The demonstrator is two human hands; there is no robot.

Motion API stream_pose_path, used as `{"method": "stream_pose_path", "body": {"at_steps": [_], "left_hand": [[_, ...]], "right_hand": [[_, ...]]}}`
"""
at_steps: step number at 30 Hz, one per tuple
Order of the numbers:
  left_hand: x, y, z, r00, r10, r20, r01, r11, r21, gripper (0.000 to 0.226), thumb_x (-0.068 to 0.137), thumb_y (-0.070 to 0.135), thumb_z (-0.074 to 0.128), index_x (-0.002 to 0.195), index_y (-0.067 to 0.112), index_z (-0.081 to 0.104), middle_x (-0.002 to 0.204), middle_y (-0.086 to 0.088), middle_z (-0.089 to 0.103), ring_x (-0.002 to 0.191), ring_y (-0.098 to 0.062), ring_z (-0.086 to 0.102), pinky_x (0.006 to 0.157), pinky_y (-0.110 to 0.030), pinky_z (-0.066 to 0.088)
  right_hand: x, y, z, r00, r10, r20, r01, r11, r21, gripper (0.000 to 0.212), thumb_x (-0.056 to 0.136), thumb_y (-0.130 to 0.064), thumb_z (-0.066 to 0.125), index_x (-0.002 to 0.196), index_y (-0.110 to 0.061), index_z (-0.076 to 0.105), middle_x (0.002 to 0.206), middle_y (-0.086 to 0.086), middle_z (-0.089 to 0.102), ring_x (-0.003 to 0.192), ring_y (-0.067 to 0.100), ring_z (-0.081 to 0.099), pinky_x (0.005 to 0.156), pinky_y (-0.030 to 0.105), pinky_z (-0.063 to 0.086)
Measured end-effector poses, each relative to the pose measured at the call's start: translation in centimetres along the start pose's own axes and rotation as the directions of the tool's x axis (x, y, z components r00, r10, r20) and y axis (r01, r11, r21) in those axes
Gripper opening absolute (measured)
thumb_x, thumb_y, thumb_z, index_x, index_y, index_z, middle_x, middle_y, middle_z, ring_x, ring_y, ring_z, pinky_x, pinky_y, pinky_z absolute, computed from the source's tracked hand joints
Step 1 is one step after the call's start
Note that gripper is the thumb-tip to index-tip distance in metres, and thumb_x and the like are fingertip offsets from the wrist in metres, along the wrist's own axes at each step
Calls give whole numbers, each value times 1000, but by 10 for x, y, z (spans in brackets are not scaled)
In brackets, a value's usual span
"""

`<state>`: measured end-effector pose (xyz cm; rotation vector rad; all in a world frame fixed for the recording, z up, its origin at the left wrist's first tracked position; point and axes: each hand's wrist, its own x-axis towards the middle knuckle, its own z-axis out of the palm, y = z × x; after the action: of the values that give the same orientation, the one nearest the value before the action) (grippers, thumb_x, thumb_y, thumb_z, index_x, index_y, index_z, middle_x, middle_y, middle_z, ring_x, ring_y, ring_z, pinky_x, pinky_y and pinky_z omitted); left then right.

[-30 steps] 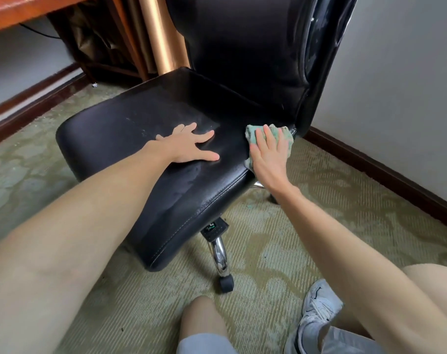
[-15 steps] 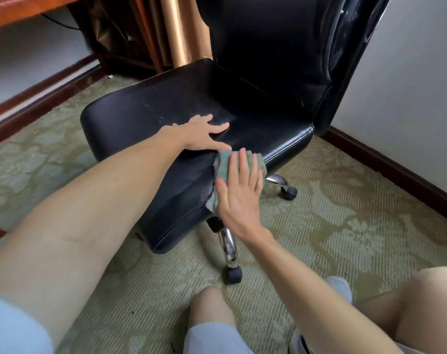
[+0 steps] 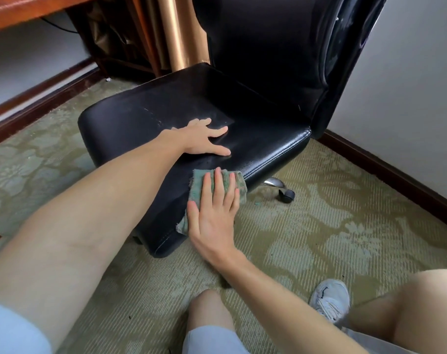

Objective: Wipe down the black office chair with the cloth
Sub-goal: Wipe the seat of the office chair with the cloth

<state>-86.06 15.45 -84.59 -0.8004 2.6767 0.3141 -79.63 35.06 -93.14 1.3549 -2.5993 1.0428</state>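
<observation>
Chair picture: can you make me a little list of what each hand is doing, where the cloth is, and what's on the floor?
left hand: flat on top of the chair seat, fingers spread
right hand: straight fingers press the cloth against the seat's side edge
cloth: green, frayed, between the right hand and the seat
backrest: black, upright, near the wall corner
wheel: black, on a shiny metal leg under the seat
carpet: green with a flower pattern
shoe: white, on the carpet

sleeve: pale blue, short | shorts: pale grey-blue | shoe: white, laced
</observation>
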Motion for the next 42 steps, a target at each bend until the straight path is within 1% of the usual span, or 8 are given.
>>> {"method": "stream_pose_path", "body": {"at_steps": [4, 9, 13, 19, 25, 30, 36, 42], "left_hand": [[-2, 0, 1, 1000, 6, 4, -6, 1000, -19, 84, 73, 86, 46, 145, 60, 13, 164, 8, -3, 149, -19, -12, 110, -67, 3], [-2, 2, 2, 1000, -12, -3, 12, 999, -32, 82, 74, 85, 47, 144, 62, 13, 164, 9, -3, 149, -17, -15, 111, -68, 2], [1, 3, 2, 1000, -22, -5, 22, 1000, -19, 85, 70, 89, 44, 144, 63, 12, 164, 8, -3, 149, -18, -13, 110, -69, 5], [4, 0, 0, 1000, -1, 6, 2, 998, -70, 93, 61, 91, 50, 144, 61, 18, 164, 4, 1, 150, -21, -9, 114, -65, 9], [0, -1, 0, 1000, 6, 19, -4, 997, -80, 101, 53, 95, 47, 144, 62, 17, 164, 6, 0, 150, -20, -10, 115, -63, 9], [0, -1, 0, 1000, 9, 17, -8, 998, -68, 94, 60, 93, 46, 143, 62, 14, 164, 8, -3, 149, -17, -14, 113, -66, 6], [0, 3, 1, 1000, -15, 16, 16, 999, -33, 82, 72, 87, 45, 143, 63, 11, 163, 10, -6, 149, -17, -16, 110, -71, 1], [1, 14, -3, 998, -47, 29, 48, 997, -56, 84, 72, 87, 45, 144, 62, 9, 163, 9, -8, 149, -19, -16, 110, -71, 3]], "right_hand": [[28, 34, -11, 999, -31, -20, 30, 997, -68, 64, 98, -43, 16, 153, -11, 10, 162, 4, 0, 148, 23, -11, 119, 45, -5], [79, 86, -36, 986, 141, -84, -140, 990, 14, 65, 99, -46, 21, 154, -13, 13, 162, 2, 2, 148, 18, -11, 120, 47, 0], [71, 66, -29, 976, 184, -119, -178, 982, 63, 70, 95, -47, 19, 153, -9, 13, 162, 8, 1, 147, 24, -14, 119, 47, -4], [-15, 2, 7, 997, -72, -34, 74, 996, 40, 65, 97, -40, 28, 151, -7, 20, 161, 13, 6, 147, 35, -12, 119, 50, -4], [-6, 22, 7, 984, -168, -58, 168, 986, -2, 61, 98, -42, 26, 151, -12, 22, 160, 7, 14, 149, 28, 0, 120, 45, 4], [37, 66, -17, 993, -75, -94, 77, 997, 24, 61, 100, -41, 20, 153, -11, 19, 161, 5, 10, 149, 22, -2, 121, 44, 2], [73, 96, -36, 993, 35, -116, -21, 992, 124, 61, 99, -48, 21, 153, -20, 20, 162, -4, 7, 148, 13, -7, 120, 37, -2], [123, 127, -67, 983, 183, 17, -184, 981, 68, 56, 103, -42, 25, 153, -21, 14, 162, -4, 0, 148, 14, -11, 121, 40, -3]]}}
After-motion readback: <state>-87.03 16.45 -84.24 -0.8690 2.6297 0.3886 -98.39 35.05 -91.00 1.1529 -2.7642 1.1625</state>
